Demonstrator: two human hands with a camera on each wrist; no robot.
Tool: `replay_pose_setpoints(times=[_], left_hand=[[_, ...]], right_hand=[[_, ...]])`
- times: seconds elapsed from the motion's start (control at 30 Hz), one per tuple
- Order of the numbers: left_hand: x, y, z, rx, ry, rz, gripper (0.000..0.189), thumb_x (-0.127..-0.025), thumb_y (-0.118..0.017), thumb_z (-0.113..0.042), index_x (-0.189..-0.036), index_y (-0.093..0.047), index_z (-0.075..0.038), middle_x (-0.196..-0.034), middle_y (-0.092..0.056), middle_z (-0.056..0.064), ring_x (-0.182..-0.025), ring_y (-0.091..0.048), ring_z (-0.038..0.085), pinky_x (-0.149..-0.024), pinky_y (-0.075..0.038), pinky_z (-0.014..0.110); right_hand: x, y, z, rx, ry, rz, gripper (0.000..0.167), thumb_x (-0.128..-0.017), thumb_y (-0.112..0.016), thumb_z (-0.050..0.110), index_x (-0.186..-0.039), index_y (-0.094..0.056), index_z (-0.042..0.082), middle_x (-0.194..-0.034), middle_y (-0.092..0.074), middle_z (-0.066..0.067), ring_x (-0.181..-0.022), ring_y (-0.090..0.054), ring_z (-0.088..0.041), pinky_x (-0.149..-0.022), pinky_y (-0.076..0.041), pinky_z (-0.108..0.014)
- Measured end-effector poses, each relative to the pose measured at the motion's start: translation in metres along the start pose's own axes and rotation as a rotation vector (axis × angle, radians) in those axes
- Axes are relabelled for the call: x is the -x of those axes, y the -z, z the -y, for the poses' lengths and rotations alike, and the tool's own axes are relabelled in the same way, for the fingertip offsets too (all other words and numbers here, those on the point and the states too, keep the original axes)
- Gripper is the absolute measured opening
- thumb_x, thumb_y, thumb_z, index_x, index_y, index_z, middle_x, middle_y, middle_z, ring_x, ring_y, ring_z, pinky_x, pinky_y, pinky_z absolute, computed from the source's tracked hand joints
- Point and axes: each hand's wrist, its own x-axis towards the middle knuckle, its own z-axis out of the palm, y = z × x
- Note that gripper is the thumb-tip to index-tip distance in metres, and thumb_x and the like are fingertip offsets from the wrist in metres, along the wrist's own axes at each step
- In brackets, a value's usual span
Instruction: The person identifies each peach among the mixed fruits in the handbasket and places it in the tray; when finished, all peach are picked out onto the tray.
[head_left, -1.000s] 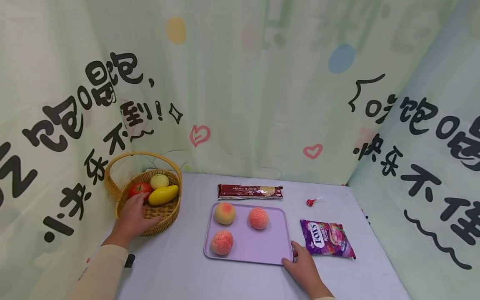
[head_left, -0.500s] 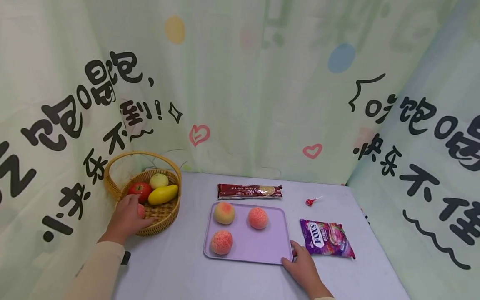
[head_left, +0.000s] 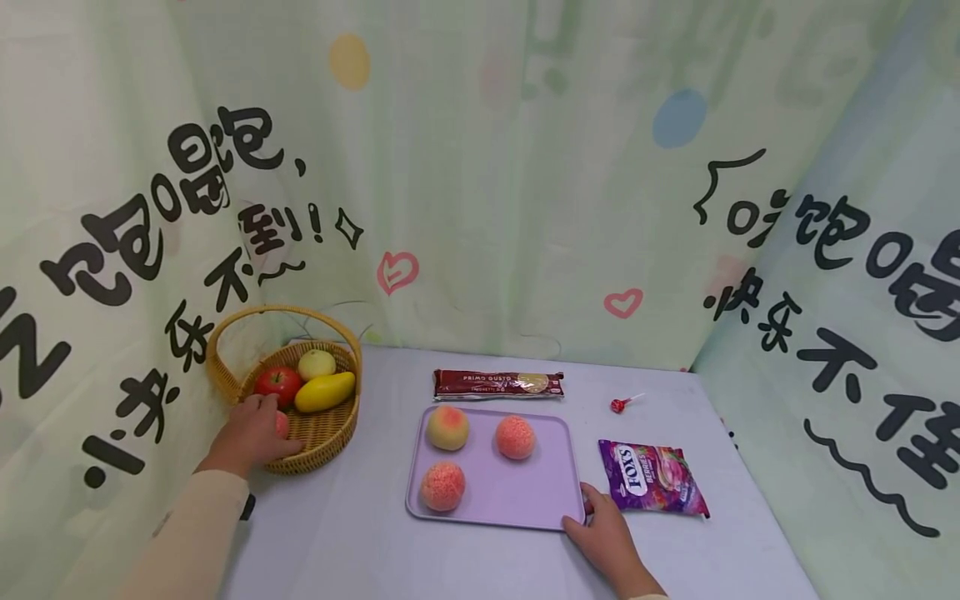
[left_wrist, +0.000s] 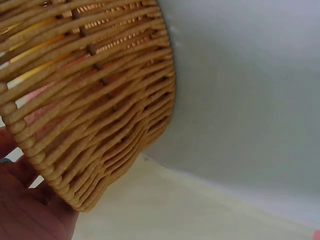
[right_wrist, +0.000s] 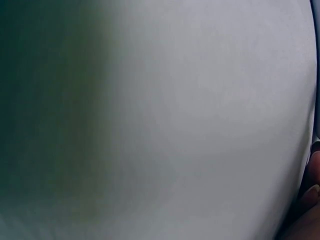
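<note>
In the head view my left hand (head_left: 246,435) reaches over the near left rim of a wicker basket (head_left: 330,446), its fingers curled about a pink peach (head_left: 282,424) that it mostly covers. The left wrist view shows the basket (left_wrist: 100,105) from outside, the hand (left_wrist: 32,205) at its rim and pink showing through the weave. A red apple (head_left: 278,385), a pale round fruit (head_left: 317,364) and a yellow mango (head_left: 325,392) lie beside it. My right hand (head_left: 609,533) grips the near right corner of a lilac tray (head_left: 517,496); its fingers (right_wrist: 312,195) barely enter the right wrist view.
On the tray are a yellow-red peach (head_left: 447,427) and two pink peaches, one at the right (head_left: 515,437). Behind it lies a brown spaghetti pack (head_left: 498,384); to its right are a purple candy bag (head_left: 652,477) and a lollipop (head_left: 618,406). Printed curtains enclose the table.
My left hand has shifted left and down at the basket, its thumb drawing nearer the fingers, and the pink peach shows beside it. The right hand and tray have stayed put.
</note>
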Motion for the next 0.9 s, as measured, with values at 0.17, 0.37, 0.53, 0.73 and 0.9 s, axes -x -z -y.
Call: replay_pose_setpoints(times=[0.17, 0.37, 0.53, 0.73, 0.9], left_hand=[[-0.004, 0.003, 0.001, -0.049, 0.005, 0.032, 0.105, -0.075, -0.088, -0.047, -0.144, -0.037, 0.013, -0.135, -0.043, 0.039, -0.116, -0.043, 0.053, -0.092, -0.053, 0.065], [-0.007, 0.003, 0.005, -0.073, -0.011, 0.054, 0.092, -0.075, -0.089, -0.040, -0.136, -0.044, 0.012, -0.125, -0.051, 0.035, -0.107, -0.050, 0.049, -0.088, -0.056, 0.061], [-0.010, 0.001, 0.007, -0.074, -0.030, 0.051, 0.082, -0.075, -0.090, -0.038, -0.129, -0.049, 0.009, -0.119, -0.055, 0.031, -0.101, -0.054, 0.044, -0.085, -0.057, 0.058], [-0.011, 0.002, 0.007, -0.049, -0.026, 0.055, 0.077, -0.074, -0.093, -0.029, -0.127, -0.050, 0.007, -0.115, -0.059, 0.028, -0.099, -0.057, 0.040, -0.088, -0.056, 0.058], [-0.012, 0.002, 0.007, -0.045, -0.045, 0.034, 0.065, -0.075, -0.088, -0.014, -0.124, -0.051, 0.007, -0.109, -0.062, 0.026, -0.094, -0.057, 0.038, -0.089, -0.055, 0.059]], right_hand=[[-0.001, 0.000, -0.001, -0.002, 0.003, -0.003, 0.075, -0.080, -0.081, 0.021, -0.142, -0.051, -0.009, -0.096, -0.059, -0.009, -0.079, -0.048, -0.018, -0.066, -0.042, -0.029], [-0.001, -0.001, -0.002, 0.006, 0.012, -0.020, 0.075, -0.080, -0.082, 0.021, -0.142, -0.052, -0.008, -0.095, -0.059, -0.007, -0.078, -0.048, -0.017, -0.066, -0.041, -0.029], [0.001, -0.001, -0.001, 0.002, 0.018, -0.021, 0.076, -0.079, -0.082, 0.022, -0.142, -0.052, -0.009, -0.095, -0.058, -0.007, -0.077, -0.048, -0.017, -0.066, -0.041, -0.029], [0.001, -0.001, 0.000, 0.004, 0.021, -0.026, 0.076, -0.079, -0.083, 0.023, -0.141, -0.053, -0.008, -0.094, -0.059, -0.007, -0.077, -0.048, -0.016, -0.065, -0.041, -0.028], [0.000, -0.001, -0.002, 0.000, 0.017, -0.025, 0.077, -0.079, -0.084, 0.023, -0.141, -0.053, -0.008, -0.094, -0.058, -0.007, -0.076, -0.047, -0.016, -0.064, -0.040, -0.028]])
